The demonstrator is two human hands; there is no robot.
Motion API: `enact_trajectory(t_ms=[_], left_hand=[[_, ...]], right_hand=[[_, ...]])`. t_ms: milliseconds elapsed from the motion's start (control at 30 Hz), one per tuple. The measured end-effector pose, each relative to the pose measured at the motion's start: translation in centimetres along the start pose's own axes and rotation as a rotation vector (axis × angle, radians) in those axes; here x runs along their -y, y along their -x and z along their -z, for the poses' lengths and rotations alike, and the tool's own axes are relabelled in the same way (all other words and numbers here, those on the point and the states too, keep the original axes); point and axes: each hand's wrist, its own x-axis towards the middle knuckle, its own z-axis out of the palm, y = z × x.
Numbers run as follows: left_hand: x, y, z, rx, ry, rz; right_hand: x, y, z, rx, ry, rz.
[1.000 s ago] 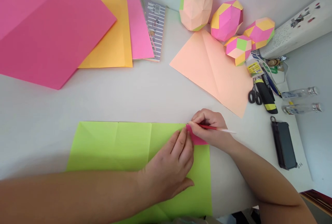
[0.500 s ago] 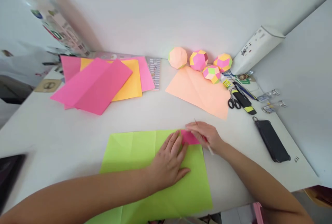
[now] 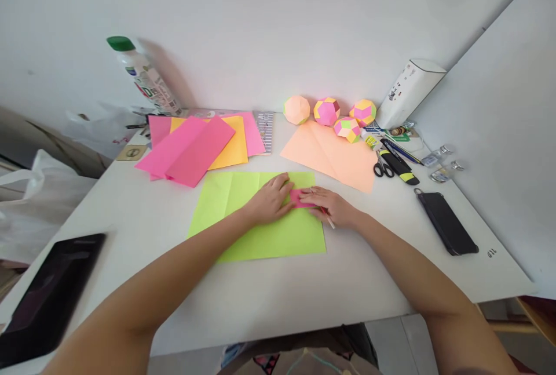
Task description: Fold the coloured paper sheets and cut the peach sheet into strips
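A small pink paper piece [image 3: 296, 199] lies on the large green paper sheet [image 3: 269, 241], near its right side. My left hand [image 3: 269, 200] lies flat on the green sheet, its fingers outstretched, with thumb and fingertips at the pink piece's left edge. From the right, my right hand [image 3: 336, 208] rests its fingers on the same piece. Tucked in that hand is a slim red-and-white pencil or pen [image 3: 329, 219], one end jutting out below the palm. Part of the pink piece is hidden under my right fingers.
Behind lie pink sheets [image 3: 200, 152], a yellow sheet [image 3: 237, 155] and a peach sheet [image 3: 330, 155]. Several paper balls [image 3: 326, 111] stand by the wall. Scissors [image 3: 383, 167], a cutter [image 3: 399, 167] and a black pouch [image 3: 447, 223] are right; a dark tablet-like device [image 3: 52, 294] is left.
The green sheet and pink piece now sit farther from the table's front edge. My left hand has shifted to the piece's edge; my right fingers have come down onto it. The view has widened.
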Motion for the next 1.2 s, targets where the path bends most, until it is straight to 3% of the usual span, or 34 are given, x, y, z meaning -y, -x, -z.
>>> enact_trajectory(t_ms=[133,267,433,600,733,900,1033,1200], left_hand=[[1.1,-0.1,-0.4,-0.016,-0.005,-0.005],[0.3,0.6,-0.6,-0.058,-0.010,0.042],[-3.5,3.9,1.0,-0.080,0.026,0.056],[-7.1,7.1,1.9,-0.023,0.158,-0.144],[-6.6,7.8,1.5,-0.025,0.300,-0.136],[-5.5,8.0,1.5,-0.038,0.452,-0.121],[-5.9,8.2,1.6,-0.007,0.369,-0.089],[-6.2,8.0,1.5,0.144,0.222,-0.188]], right_hand=[[2.6,2.4,-0.2,0.022,-0.069,0.027],[4.7,4.6,-0.6,0.043,-0.096,0.070],[4.6,4.7,-1.2,0.025,-0.106,0.069],[3.9,4.0,-1.3,0.027,-0.206,0.052],[3.7,4.1,-1.2,-0.007,-0.282,0.003],[3.5,4.1,-1.2,-0.030,-0.201,-0.019],[3.3,4.0,-1.1,-0.055,-0.068,-0.074],[3.2,4.0,-1.3,-0.051,0.041,-0.177]])
